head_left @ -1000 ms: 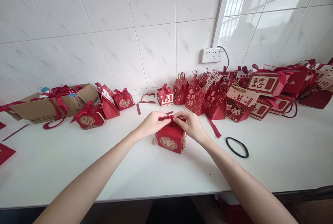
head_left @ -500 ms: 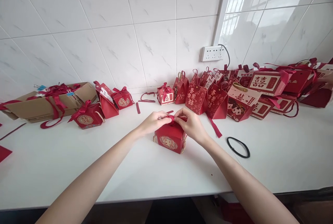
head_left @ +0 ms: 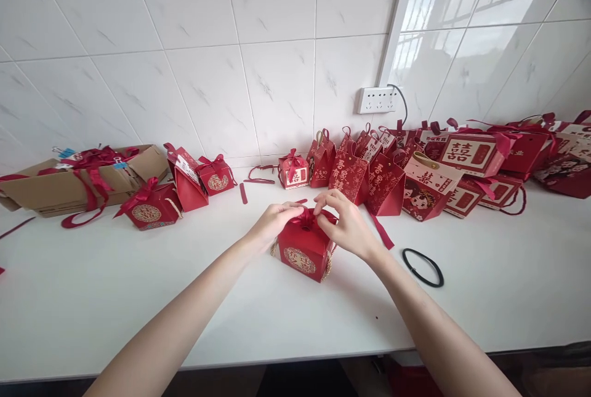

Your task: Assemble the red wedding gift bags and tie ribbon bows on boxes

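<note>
A red gift box (head_left: 305, 251) with a round gold emblem and twisted cord at its sides stands on the white table (head_left: 221, 317). On its top is a red ribbon bow (head_left: 305, 218). My left hand (head_left: 276, 222) pinches the bow from the left, fingers pressed together. At the bow's right side is my right hand (head_left: 340, 218), its thumb and index finger closed on the ribbon and the other fingers curled above.
Several red boxes (head_left: 385, 181) line the wall from middle to right. A cardboard box (head_left: 92, 184) of ribbons and more red boxes (head_left: 157, 206) stand left. A black loop (head_left: 422, 268) lies right; a socket strip (head_left: 378, 100) is on the wall.
My right hand has lifted a little, its fingers more arched over the bow. More of the bow and of the box top shows between my hands. The view has shifted slightly.
</note>
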{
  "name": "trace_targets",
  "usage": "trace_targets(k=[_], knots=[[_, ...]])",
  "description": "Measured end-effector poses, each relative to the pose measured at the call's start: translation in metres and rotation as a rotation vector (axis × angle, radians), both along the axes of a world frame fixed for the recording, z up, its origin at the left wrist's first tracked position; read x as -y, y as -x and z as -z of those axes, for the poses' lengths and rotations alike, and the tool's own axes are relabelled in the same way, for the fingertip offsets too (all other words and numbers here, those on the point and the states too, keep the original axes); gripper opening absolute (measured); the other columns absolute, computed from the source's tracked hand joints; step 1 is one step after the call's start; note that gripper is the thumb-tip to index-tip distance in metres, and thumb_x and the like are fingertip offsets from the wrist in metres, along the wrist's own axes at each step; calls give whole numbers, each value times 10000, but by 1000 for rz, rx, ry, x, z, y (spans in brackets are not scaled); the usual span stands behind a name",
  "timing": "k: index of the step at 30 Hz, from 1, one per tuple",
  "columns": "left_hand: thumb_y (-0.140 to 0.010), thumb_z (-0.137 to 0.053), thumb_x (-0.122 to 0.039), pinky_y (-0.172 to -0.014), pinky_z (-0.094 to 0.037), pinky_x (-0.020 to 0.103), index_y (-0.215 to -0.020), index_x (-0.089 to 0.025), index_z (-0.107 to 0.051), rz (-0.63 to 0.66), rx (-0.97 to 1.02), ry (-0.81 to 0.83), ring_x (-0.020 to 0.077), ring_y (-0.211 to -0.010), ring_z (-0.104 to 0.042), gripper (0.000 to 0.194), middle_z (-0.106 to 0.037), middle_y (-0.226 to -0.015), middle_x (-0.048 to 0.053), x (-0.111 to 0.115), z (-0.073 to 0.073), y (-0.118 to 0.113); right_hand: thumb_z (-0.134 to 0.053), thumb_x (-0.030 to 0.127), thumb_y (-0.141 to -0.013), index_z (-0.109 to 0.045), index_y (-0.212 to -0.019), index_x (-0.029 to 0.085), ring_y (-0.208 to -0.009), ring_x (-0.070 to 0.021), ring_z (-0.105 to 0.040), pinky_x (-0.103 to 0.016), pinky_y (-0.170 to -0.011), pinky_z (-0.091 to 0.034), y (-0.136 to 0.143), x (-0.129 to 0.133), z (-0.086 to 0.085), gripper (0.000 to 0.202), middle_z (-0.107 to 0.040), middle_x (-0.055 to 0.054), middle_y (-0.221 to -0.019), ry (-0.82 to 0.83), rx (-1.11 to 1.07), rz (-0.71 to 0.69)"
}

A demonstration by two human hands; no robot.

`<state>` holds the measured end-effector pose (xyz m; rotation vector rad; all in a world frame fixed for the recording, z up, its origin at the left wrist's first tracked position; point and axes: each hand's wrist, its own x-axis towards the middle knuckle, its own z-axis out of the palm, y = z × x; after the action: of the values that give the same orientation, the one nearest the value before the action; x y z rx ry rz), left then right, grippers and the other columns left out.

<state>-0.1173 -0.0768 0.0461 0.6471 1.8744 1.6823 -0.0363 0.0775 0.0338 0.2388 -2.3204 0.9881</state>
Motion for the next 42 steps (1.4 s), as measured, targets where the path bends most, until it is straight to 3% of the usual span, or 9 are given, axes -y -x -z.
trace_targets(k=[5,12,18,24,29,33,36,38,42], knots=[[-719,-649,-377,-775,-430,304,-793,-131,-671,15,75,-22,193,-883,-584,258,-643,-934,67,5,-2,-1,-585,197,-785,-609,-832,205,-977,-222,-553,-386,-856,-441,-2,-1,-1,54,-577,-67,-1016,-141,43,25],[-752,-611,-463,-812,-420,319,-810,-143,-644,6,-15,7,198,-910,-563,328,-628,-896,50,9,-2,-3,-557,191,-847,-649,-735,207,-832,-195,-574,-425,-891,-391,3,1,7,145,-663,-50,-869,-239,-117,53],[-802,-528,-482,-865,-406,314,-819,-171,-671,-17,-300,109,219,-1000,-560,342,-653,-1024,54,12,3,1,-525,161,-786,-637,-691,199,-867,-201,-581,-362,-805,-443,-4,2,-3,152,-649,-66,-936,-104,-30,88],[-831,-506,-455,-811,-425,300,-834,-177,-681,-21,-417,161,207,-935,-580,328,-650,-966,38,12,3,3,-466,179,-754,-566,-631,191,-875,-189,-587,-310,-720,-456,-5,2,-8,159,-609,-77,-1057,60,201,55],[-834,-513,-388,-803,-426,285,-684,-179,-643,-106,-558,140,185,-897,-580,289,-628,-938,37,12,5,1,-464,160,-741,-547,-613,187,-846,-183,-581,-312,-730,-448,-5,-1,-8,155,-607,-73,-1054,14,222,40],[-838,-506,-386,-843,-418,296,-644,-181,-634,-117,-532,127,200,-958,-567,310,-614,-988,45,14,9,1,-486,158,-778,-589,-645,184,-864,-177,-588,-308,-771,-448,-7,-7,-9,170,-604,-68,-1064,-67,227,16],[-840,-509,-400,-877,-403,304,-653,-171,-621,-97,-484,66,204,-980,-553,316,-597,-994,51,14,15,3,-598,317,-800,-628,-704,192,-920,-196,-591,-328,-809,-456,-8,-13,-9,161,-582,-78,-1097,-97,248,-12],[-840,-515,-404,-867,-406,306,-672,-165,-618,-77,-447,16,197,-949,-554,309,-582,-948,50,13,21,5,-695,421,-731,-635,-735,197,-966,-218,-588,-353,-838,-461,-8,-17,-9,232,-567,-85,-1121,-102,257,-43],[-842,-512,-407,-786,-444,302,-681,-165,-606,-85,-405,-62,183,-864,-559,305,-561,-868,42,12,30,5,-693,393,-757,-625,-714,197,-1028,-217,-577,-374,-890,-457,-8,-21,-7,212,-548,-78,-1170,-119,262,-95]])
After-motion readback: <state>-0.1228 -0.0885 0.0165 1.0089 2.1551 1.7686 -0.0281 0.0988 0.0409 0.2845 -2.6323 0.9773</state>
